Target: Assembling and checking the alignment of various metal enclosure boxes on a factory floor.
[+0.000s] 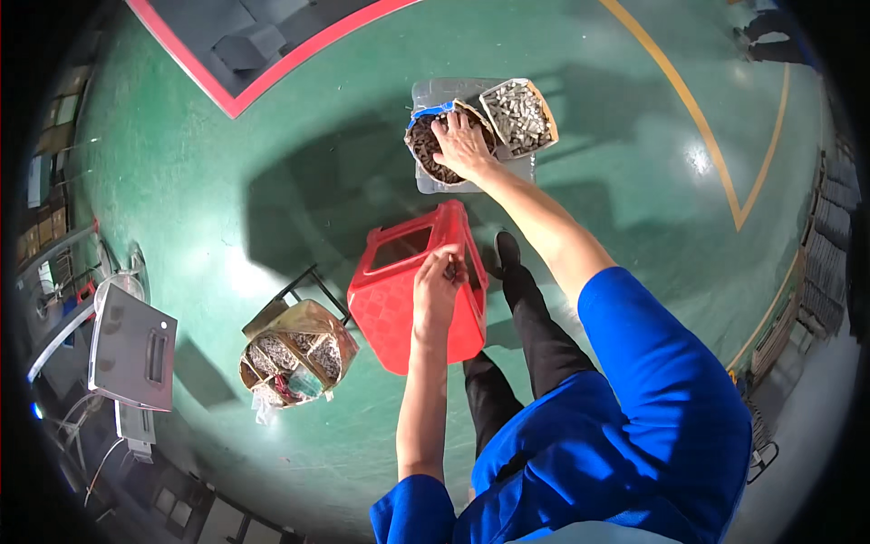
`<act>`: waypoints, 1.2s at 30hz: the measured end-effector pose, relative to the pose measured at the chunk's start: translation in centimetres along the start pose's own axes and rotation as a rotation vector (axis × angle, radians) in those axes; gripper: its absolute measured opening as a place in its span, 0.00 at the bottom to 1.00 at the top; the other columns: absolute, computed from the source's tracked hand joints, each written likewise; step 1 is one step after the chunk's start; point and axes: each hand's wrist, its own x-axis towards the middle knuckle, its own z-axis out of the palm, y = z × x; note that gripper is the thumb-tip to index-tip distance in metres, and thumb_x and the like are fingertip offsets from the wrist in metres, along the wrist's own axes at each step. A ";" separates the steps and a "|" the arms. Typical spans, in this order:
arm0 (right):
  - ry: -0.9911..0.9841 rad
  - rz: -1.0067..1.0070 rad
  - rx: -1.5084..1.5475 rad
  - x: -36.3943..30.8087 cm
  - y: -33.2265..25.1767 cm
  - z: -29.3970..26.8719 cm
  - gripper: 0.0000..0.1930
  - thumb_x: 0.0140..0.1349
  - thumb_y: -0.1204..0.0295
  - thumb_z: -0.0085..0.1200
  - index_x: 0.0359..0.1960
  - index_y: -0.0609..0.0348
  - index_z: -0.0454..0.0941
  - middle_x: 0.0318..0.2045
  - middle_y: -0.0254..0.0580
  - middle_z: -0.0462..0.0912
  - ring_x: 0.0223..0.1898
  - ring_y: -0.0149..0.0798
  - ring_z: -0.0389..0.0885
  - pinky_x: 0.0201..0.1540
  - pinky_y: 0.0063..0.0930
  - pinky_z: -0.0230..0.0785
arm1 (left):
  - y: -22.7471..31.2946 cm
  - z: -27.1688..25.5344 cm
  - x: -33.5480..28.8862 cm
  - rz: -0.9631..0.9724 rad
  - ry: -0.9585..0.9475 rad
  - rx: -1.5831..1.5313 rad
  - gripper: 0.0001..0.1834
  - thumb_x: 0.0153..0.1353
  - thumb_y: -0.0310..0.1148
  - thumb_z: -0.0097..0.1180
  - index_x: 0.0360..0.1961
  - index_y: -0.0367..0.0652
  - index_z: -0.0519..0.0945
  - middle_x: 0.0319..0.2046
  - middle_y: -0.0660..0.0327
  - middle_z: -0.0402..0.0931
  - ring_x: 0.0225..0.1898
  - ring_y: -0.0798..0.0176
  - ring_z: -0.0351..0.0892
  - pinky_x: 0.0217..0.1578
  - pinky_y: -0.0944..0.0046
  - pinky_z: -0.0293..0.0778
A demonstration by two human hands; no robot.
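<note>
In the head view, my right hand is resting at twelve o'clock on dark brown pieces in a round container, its fingers spreading apart. A box of pale pieces is standing just beside it at one o'clock, both sitting over a grey base. Near the centre, my left hand is hovering above a red stool, fingers curling by a small dark object; I cannot tell whether they are clamping it. At eight o'clock, a divided container is showing.
</note>
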 end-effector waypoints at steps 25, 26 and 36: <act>0.038 -0.441 0.264 -1.8 0.3 -8.2 0.08 0.56 0.70 0.51 0.34 0.61 0.72 0.33 0.47 0.73 0.32 0.47 0.79 0.31 0.36 0.76 | 0.3 4.1 18.3 0.260 -0.228 -0.328 0.18 0.67 0.44 0.38 0.50 0.48 0.72 0.47 0.60 0.73 0.50 0.56 0.72 0.50 0.56 0.70; 0.027 -0.463 0.310 -2.3 0.7 -11.4 0.09 0.56 0.69 0.52 0.35 0.60 0.72 0.33 0.46 0.74 0.32 0.47 0.79 0.32 0.35 0.76 | 0.6 3.4 18.9 0.192 0.078 -0.228 0.14 0.66 0.39 0.42 0.46 0.45 0.74 0.43 0.59 0.74 0.45 0.60 0.75 0.42 0.58 0.75; 0.117 -0.106 -0.241 -4.0 9.7 -9.0 0.28 0.54 0.58 0.55 0.53 0.62 0.68 0.49 0.53 0.71 0.54 0.52 0.67 0.46 0.46 0.72 | 1.2 1.5 17.0 0.440 0.121 0.111 0.18 0.61 0.39 0.54 0.45 0.36 0.76 0.36 0.58 0.79 0.22 0.71 0.73 0.20 0.72 0.69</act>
